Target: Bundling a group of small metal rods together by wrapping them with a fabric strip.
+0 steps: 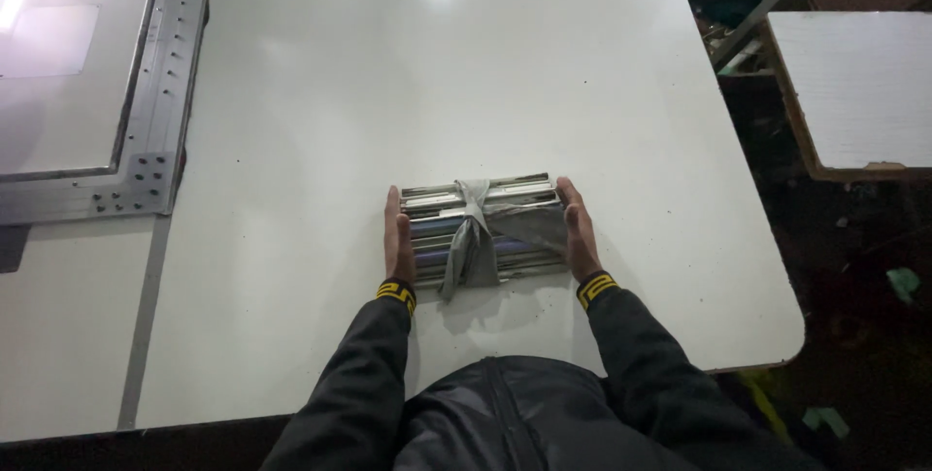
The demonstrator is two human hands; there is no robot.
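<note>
A stack of shiny metal sheets (434, 228), tied across its middle with a grey cloth strip (470, 234), lies flat on the white table (437, 73) just in front of me. My left hand (397, 241) presses flat against the bundle's left end. My right hand (579, 231) presses against its right end, fingers extended along the edge. Both arms wear dark jacket sleeves with yellow-and-black cuffs.
A metal frame with bolt holes (146, 131) runs along the table's left side. The table's right edge drops to a dark floor with debris. A white board on a wooden stand (859, 83) sits at the upper right.
</note>
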